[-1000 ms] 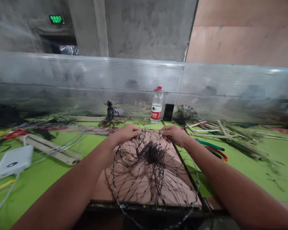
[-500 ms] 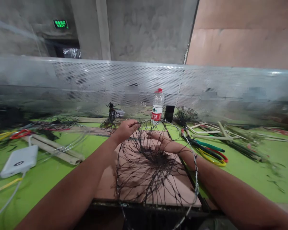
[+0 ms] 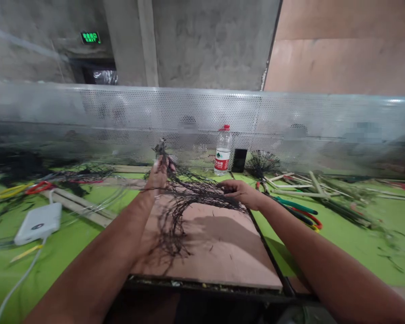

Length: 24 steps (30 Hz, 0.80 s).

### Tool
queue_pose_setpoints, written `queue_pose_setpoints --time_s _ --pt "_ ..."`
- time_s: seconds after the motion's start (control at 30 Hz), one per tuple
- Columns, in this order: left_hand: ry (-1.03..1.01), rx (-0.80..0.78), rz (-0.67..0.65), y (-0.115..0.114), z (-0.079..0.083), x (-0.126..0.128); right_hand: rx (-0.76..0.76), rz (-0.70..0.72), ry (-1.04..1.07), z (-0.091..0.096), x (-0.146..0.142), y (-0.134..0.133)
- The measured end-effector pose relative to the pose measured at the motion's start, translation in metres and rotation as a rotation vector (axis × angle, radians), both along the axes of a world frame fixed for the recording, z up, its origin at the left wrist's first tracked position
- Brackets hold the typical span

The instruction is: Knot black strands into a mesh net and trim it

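A black knotted net (image 3: pixel 195 191) is gathered into a long loose bunch between my hands, its stray ends drooping over the wooden board (image 3: pixel 222 243). My right hand (image 3: pixel 241 193) pinches the bunch at its right end, fingers pressed together. At the left end, my left hand (image 3: pixel 160 173) is raised and partly smeared by motion, its fingers curled on the netting. A dark tuft (image 3: pixel 161 146) shows just above that hand; whether it is part of the net or stands behind cannot be made out. The net's wire hoop is not clearly visible.
Behind the board stands a water bottle (image 3: pixel 222 150) beside a dark upright block (image 3: pixel 239 160). Pliers (image 3: pixel 299 209) and cut sticks (image 3: pixel 297 185) lie at right. To the left are a white power bank (image 3: pixel 38 223) with its cable, bamboo pieces (image 3: pixel 81 209) and red-handled scissors (image 3: pixel 38 187).
The net, spread open on its hoop before, is now bunched and stretched sideways. My left hand moved left and farther away; my right hand closed on the netting.
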<state>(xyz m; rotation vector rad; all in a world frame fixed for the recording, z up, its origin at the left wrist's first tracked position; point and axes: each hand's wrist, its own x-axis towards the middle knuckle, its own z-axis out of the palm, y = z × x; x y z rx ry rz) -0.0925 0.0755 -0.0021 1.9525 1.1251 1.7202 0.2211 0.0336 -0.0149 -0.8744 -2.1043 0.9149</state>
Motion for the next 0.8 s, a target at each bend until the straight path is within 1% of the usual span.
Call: queue_pose_setpoints --time_s 0.07,0.17,0.23,0.3,0.37,0.4,0.43,0.47,0.5,0.57,0.6,0.63,0.67,0.73,0.77,0.8 --pt "-0.091 -0.011 -0.07 0.005 -0.004 0.0 -0.102 0.038 -0.008 0.003 0.004 -0.004" --pt "-0.151 -0.044 -0.144 0.003 -0.007 0.007 -0.295 0.171 -0.083 0.003 0.009 -0.009" --pt "-0.154 -0.08 -0.197 -0.004 -0.008 0.015 -0.411 0.276 -0.187 0.003 0.012 -0.011" --pt "-0.123 -0.143 -0.238 -0.014 -0.007 0.024 -0.51 0.35 -0.277 0.003 0.015 -0.012" --pt "-0.095 -0.221 -0.255 -0.024 -0.004 0.032 -0.555 0.4 -0.318 0.006 0.017 -0.011" --pt "-0.091 -0.245 -0.261 -0.028 -0.002 0.035 -0.541 0.408 -0.321 0.008 0.017 -0.01" --pt "-0.091 -0.254 -0.272 -0.031 -0.001 0.037 -0.494 0.385 -0.307 0.011 0.017 -0.009" --pt "-0.094 -0.249 -0.293 -0.034 0.001 0.04 -0.412 0.319 -0.263 0.013 0.016 -0.008" --pt "-0.093 -0.241 -0.323 -0.037 0.002 0.042 -0.308 0.216 -0.187 0.014 0.013 -0.008" --pt "-0.088 -0.23 -0.385 -0.042 0.002 0.048 -0.105 0.017 0.02 0.016 0.004 -0.012" --pt "-0.076 -0.227 -0.418 -0.043 0.002 0.051 -0.041 -0.035 0.125 0.015 -0.003 -0.017" --pt "-0.059 -0.221 -0.445 -0.044 0.001 0.055 -0.02 -0.015 0.201 0.014 -0.01 -0.023" --pt "-0.037 -0.211 -0.466 -0.045 0.0 0.06 -0.042 0.054 0.249 0.012 -0.018 -0.031" --pt "0.011 -0.182 -0.493 -0.045 -0.001 0.068 -0.116 0.203 0.285 0.008 -0.032 -0.047" --pt "0.035 -0.171 -0.5 -0.045 -0.002 0.072 -0.157 0.255 0.285 0.007 -0.039 -0.055" --pt "0.055 -0.166 -0.503 -0.045 -0.002 0.075 -0.203 0.278 0.297 0.006 -0.044 -0.061"
